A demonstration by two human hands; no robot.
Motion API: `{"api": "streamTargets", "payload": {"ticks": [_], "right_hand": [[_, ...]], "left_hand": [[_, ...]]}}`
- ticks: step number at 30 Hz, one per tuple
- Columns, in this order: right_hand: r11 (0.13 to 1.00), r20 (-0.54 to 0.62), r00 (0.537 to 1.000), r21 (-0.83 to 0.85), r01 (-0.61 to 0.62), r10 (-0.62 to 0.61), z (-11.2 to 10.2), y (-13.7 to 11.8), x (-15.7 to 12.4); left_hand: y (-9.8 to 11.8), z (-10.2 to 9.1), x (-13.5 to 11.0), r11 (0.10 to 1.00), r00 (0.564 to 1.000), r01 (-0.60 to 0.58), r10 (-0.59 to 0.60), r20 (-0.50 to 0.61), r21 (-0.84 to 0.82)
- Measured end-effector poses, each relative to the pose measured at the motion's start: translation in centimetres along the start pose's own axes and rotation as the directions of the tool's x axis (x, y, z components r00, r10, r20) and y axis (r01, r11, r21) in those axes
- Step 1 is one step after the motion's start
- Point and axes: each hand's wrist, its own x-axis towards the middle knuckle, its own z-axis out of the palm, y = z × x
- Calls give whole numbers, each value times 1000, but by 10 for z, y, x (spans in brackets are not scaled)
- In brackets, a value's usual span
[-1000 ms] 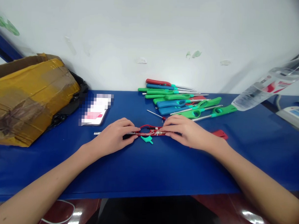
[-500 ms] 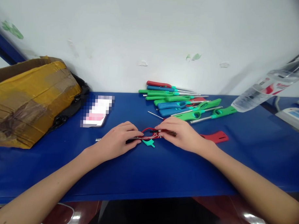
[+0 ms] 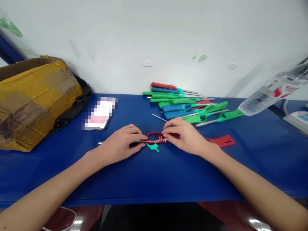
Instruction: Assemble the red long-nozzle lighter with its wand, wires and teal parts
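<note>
Red utility-lighter body (image 3: 155,138) is held low over the blue bench top (image 3: 166,183), midway between both hands, w/ its steel nozzle (image 3: 100,143) pointing left. Left hand (image 3: 120,144): fingers (image 3: 135,132) are kept together & curled over the shaft, clamped on it from above. Right hand (image 3: 185,136): fingers (image 3: 172,127) are likewise closed together on the body's right end, which is mostly covered by them. Red wire loop (image 3: 153,133) is seen between the hands; thin wires on the body are too small to trace (thumbs hidden, too). Teal trigger piece (image 3: 153,147) is seen just below the body, apparently touching it. Loose red casing half (image 3: 222,140) lies right of the right hand. Thin steel rod (image 3: 159,117) lies just beyond the hands. Further back, a pile of green & blue lighters (image 3: 179,99) is laid by the wall; pixelated phone (image 3: 100,113) and taped cardboard box (image 3: 30,104) are at left.
</note>
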Motion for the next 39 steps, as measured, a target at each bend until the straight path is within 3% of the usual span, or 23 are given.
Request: {"api": "streamTargets", "payload": {"ticks": [4, 9, 17, 33, 39], "right_hand": [[999, 48, 998, 17, 28, -29, -6, 1, -1], [999, 54, 998, 20, 41, -42, -16, 4, -7], [995, 122, 988, -11, 97, -95, -17, 5, -13], [996, 130, 989, -45, 77, -70, -14, 2, -13], [997, 151, 987, -48, 68, -61, -13, 3, -13]], "left_hand": [[6, -5, 3, 999, 1000, 31, -31, -1, -31], [14, -6, 14, 999, 995, 21, -24, -101, -34], [13, 15, 41, 993, 992, -96, 102, -73, 75], [13, 20, 39, 995, 987, 81, -87, -138, -51], [14, 14, 39, 987, 990, 73, -89, -112, -141]]}}
